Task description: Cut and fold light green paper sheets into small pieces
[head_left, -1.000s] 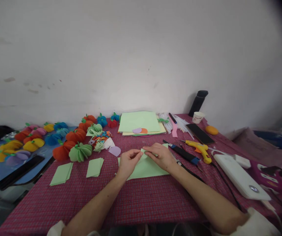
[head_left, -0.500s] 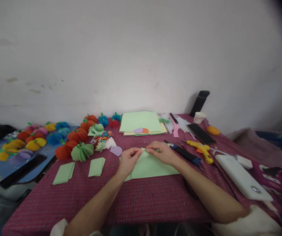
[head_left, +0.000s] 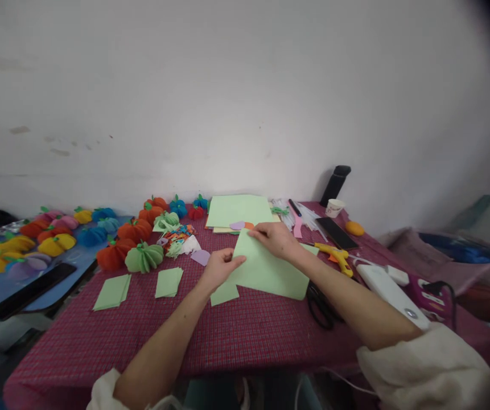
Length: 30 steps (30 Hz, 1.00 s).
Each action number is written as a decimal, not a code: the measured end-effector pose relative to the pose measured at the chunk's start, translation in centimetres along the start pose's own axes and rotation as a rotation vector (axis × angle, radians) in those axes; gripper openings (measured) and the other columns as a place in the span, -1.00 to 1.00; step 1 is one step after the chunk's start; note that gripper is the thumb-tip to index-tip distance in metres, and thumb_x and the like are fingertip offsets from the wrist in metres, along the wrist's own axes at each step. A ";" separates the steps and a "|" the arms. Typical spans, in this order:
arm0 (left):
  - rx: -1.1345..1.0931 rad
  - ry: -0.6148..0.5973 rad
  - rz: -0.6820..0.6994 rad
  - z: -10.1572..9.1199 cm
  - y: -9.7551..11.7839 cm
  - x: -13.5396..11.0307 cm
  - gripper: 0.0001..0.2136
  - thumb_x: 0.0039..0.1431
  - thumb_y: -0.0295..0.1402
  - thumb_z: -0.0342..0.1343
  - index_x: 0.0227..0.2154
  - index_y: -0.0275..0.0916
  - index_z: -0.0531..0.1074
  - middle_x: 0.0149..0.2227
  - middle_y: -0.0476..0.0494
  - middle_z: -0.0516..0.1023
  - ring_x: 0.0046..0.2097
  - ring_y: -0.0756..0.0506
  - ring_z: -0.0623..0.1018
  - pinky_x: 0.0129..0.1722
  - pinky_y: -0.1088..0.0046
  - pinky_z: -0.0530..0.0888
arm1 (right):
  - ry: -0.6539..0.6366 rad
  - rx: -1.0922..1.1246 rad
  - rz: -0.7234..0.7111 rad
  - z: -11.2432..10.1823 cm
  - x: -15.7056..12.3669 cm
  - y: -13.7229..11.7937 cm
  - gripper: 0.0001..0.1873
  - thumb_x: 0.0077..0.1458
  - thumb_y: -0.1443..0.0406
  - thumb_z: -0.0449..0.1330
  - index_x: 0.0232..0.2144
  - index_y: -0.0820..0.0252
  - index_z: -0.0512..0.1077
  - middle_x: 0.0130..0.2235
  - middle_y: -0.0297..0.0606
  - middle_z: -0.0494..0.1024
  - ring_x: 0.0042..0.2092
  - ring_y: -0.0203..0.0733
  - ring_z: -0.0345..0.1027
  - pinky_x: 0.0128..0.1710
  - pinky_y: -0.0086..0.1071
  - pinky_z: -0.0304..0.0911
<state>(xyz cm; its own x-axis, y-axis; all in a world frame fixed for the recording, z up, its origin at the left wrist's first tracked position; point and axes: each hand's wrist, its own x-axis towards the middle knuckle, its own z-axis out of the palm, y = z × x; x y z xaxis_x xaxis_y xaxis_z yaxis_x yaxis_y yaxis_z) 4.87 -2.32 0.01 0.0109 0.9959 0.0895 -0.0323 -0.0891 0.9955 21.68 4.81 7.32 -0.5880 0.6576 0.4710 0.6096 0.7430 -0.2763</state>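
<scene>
A large light green paper sheet (head_left: 270,270) lies aslant in front of me, its upper left corner between my hands. At its left edge my left hand (head_left: 218,267) is closed, thumb over the paper and fingers partly hidden. My right hand (head_left: 276,239) pinches the top edge between thumb and fingers. A smaller green paper piece (head_left: 225,295) pokes out below the sheet's left side. Black-handled scissors (head_left: 320,307) lie by the sheet's lower right corner, partly under my right forearm. Two small stacks of cut green paper, one nearer (head_left: 168,283) and one farther left (head_left: 111,292), rest on the tablecloth.
Paper pumpkins, including a green one (head_left: 144,258), crowd the left side. Paper scraps (head_left: 178,239) and a stack of coloured sheets (head_left: 239,209) lie at the back. On the right are a yellow glue gun (head_left: 336,256), a phone (head_left: 337,233), a paper cup (head_left: 334,208) and a white power bank (head_left: 387,293).
The green sheet has turned, its right side swinging toward me. My right hand has moved up along its top edge, and my hands have parted slightly. The scissors' handles now show.
</scene>
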 end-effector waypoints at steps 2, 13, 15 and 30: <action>0.015 -0.043 -0.042 -0.3 0.3 -0.2 -0.73 -0.16 -0.23 0.21 -0.42 -0.33 0.46 -0.46 -0.07 0.53 -0.50 0.00 0.45 -0.51 0.51 0.37 | 0.023 -0.002 0.079 -0.9 0.4 -0.1 -0.69 0.09 0.15 0.01 -0.50 0.15 0.45 -0.58 -0.33 0.44 -0.54 -0.32 0.22 -0.54 -0.46 -0.01; 0.054 0.001 -0.064 -3.3 3.4 0.3 -0.53 -0.17 -0.25 0.23 -0.15 -0.31 0.35 -0.33 -0.18 0.53 -0.38 -0.08 0.52 -0.38 0.40 0.43 | -0.148 0.166 0.553 0.1 -1.7 1.8 -0.58 0.03 0.08 -0.02 -0.46 0.32 0.44 -0.61 -0.33 0.40 -0.62 -0.38 0.17 -0.65 -0.51 -0.05; 0.302 0.089 -0.043 -3.5 3.2 1.0 -0.56 -0.08 -0.27 0.16 -0.10 -0.30 0.31 -0.35 -0.17 0.53 -0.36 -0.09 0.52 -0.35 0.37 0.43 | -0.137 0.111 0.570 1.9 -3.1 2.4 -0.58 0.07 0.11 -0.05 -0.49 0.32 0.44 -0.58 -0.29 0.43 -0.57 -0.36 0.22 -0.61 -0.51 -0.01; 1.399 -0.081 0.333 10.0 -5.7 -0.4 -0.51 0.17 -0.32 -0.29 0.16 -0.36 -0.04 0.19 -0.19 0.09 0.21 -0.14 0.03 0.17 0.19 -0.12 | -0.198 -0.319 0.637 7.7 -8.0 3.6 -0.73 0.17 0.30 -0.14 -0.29 0.26 0.34 -0.38 -0.08 0.52 -0.30 -0.12 0.43 -0.33 -0.35 0.20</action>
<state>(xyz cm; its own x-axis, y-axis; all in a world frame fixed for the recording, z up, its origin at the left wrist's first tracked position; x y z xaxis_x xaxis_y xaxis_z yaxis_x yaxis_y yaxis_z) 14.99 -2.31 -5.37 0.2557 0.9272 0.2738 0.9437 -0.3008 0.1374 24.50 3.16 -3.93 -0.1348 0.9820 0.1326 0.9720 0.1570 -0.1745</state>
